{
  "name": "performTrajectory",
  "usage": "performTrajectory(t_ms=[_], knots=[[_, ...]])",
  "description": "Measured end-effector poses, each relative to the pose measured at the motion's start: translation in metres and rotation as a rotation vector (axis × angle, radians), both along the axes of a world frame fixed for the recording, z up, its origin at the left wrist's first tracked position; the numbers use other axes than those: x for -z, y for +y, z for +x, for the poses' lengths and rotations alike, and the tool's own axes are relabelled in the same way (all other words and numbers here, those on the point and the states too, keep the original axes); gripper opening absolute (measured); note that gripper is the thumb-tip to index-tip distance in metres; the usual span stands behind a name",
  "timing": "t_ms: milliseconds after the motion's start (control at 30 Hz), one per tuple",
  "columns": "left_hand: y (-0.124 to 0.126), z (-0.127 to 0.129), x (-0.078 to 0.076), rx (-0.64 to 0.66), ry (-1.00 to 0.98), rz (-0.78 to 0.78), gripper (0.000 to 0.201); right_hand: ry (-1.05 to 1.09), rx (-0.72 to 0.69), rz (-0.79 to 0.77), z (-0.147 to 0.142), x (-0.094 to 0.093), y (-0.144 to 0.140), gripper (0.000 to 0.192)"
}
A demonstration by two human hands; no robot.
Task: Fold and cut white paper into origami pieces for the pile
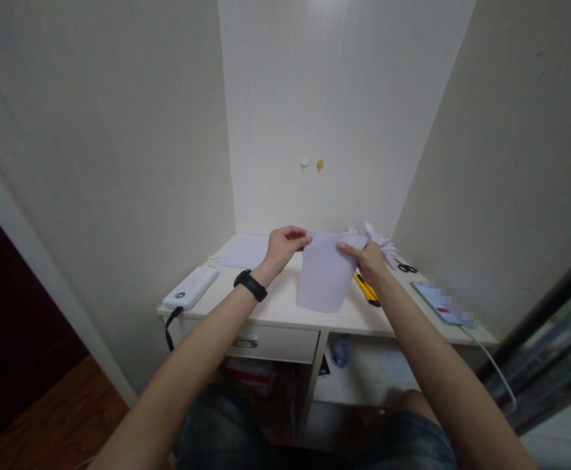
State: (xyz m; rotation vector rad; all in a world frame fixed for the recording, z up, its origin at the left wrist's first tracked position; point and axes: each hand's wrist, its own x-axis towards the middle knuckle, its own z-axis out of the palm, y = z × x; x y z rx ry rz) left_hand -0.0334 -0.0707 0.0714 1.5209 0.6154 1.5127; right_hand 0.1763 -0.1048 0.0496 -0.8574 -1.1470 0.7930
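Note:
A sheet of white paper [325, 277] hangs upright above the desk between my two hands. My left hand [288, 247] pinches its upper left corner between thumb and fingers. At the upper right edge my right hand [366, 258] grips it, thumb on the near face and fingers behind, out of sight. Partly behind my right hand lies a yellow utility knife [367, 290] on the desk. Folded white paper pieces [378, 240] with pointed ends stand behind the right hand, partly hidden.
On the white desk [270, 312] lie more white paper [246, 250] at the back left, a white power bank [192, 287] with a black cable, black-handled scissors [405, 266] and a phone [434, 301] with a white cable. Walls enclose three sides; a drawer [275, 343] sits below.

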Motion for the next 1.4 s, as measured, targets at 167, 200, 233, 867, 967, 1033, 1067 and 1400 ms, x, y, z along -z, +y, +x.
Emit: performTrajectory(t_ms=[167, 200, 233, 867, 967, 1033, 1067, 1400], knots=[[0.003, -0.002, 0.005, -0.011, -0.016, 0.003, 0.032, -0.026, 0.071, -0.007, -0.001, 0.003, 0.003, 0.045], [0.005, -0.002, 0.007, -0.012, -0.02, 0.008, 0.033, -0.034, 0.074, 0.001, -0.001, 0.004, 0.003, 0.045], [0.006, -0.003, 0.008, -0.013, -0.027, 0.009, 0.034, -0.042, 0.07, 0.01, -0.002, 0.005, 0.003, 0.045], [0.005, 0.008, 0.005, -0.084, -0.113, 0.042, 0.029, -0.066, -0.136, 0.006, 0.001, 0.04, 0.003, 0.065], [0.007, 0.004, 0.011, -0.065, -0.153, 0.007, 0.031, -0.039, -0.074, -0.013, 0.0, 0.046, 0.003, 0.063], [0.008, 0.001, 0.013, -0.055, -0.155, -0.015, 0.033, -0.052, -0.078, -0.034, 0.0, 0.048, 0.003, 0.061], [0.008, 0.0, 0.014, -0.054, -0.151, -0.024, 0.033, -0.058, -0.082, -0.045, 0.0, 0.05, 0.004, 0.061], [0.005, 0.004, 0.005, -0.052, -0.121, 0.024, 0.03, -0.01, 0.0, 0.016, -0.002, 0.057, 0.007, 0.059]])
